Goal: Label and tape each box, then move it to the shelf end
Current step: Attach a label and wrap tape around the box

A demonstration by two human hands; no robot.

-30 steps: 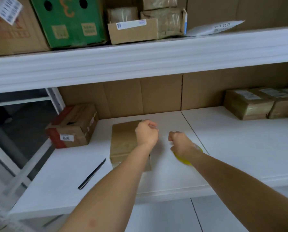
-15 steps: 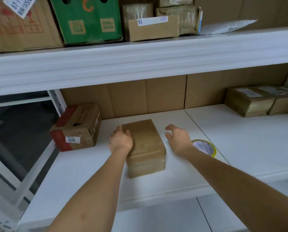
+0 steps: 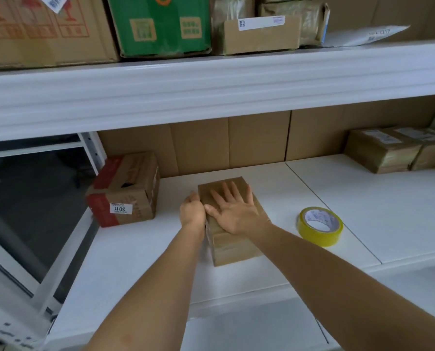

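Pressing down on the small brown box (image 3: pixel 232 239), the right hand (image 3: pixel 232 214) lies flat across its top with fingers straight and spread, gripping nothing, while the left hand (image 3: pixel 192 214) is set against the box's left side, its fingers apparently curled at the edge, though the view is too poor to tell how firm that grip is. The box sits on the white shelf (image 3: pixel 135 254) near its middle, between the red-and-brown carton (image 3: pixel 125 191) at the left end and the roll of yellow tape (image 3: pixel 320 225), which lies flat just to the right, untouched. Judging from this, the step in hand is smoothing or steadying the box, either seating tape already laid or a label; no label shows on the visible faces. Two wrapped parcels (image 3: pixel 398 150) rest at the far right end. The next move probably calls for a two-handed hold on the box's sides, then a slide or lift toward the shelf end, kept clear of the tape roll.
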